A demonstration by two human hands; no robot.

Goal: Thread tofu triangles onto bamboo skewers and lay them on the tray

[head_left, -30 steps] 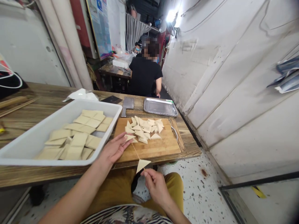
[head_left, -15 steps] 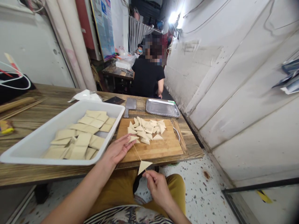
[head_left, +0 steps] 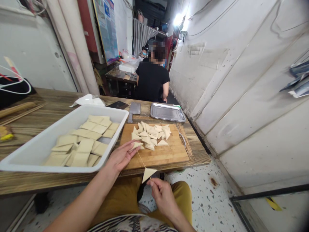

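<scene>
Between the fingers of my left hand (head_left: 123, 156) is a pale triangular piece (head_left: 136, 145), held over the near left part of the wooden board (head_left: 164, 154). My right hand (head_left: 162, 192) pinches the lower end of a thin wooden skewer (head_left: 141, 158). One triangle (head_left: 149, 174) is threaded on that skewer, just above my right fingers. The skewer's upper end reaches the piece in my left hand; whether it has pierced it I cannot tell. A pile of similar triangles (head_left: 152, 131) lies on the board.
A white tub (head_left: 48, 129) with pale square sheets stands at the left. Behind the board are a cleaver (head_left: 134, 109) and a metal tray (head_left: 167, 112). Loose skewers (head_left: 187, 141) lie along its right side. A person in black (head_left: 153, 80) sits beyond the table.
Both hands keep nearly the same pose. The triangle on the skewer and my right hand sit very slightly lower in the view.
</scene>
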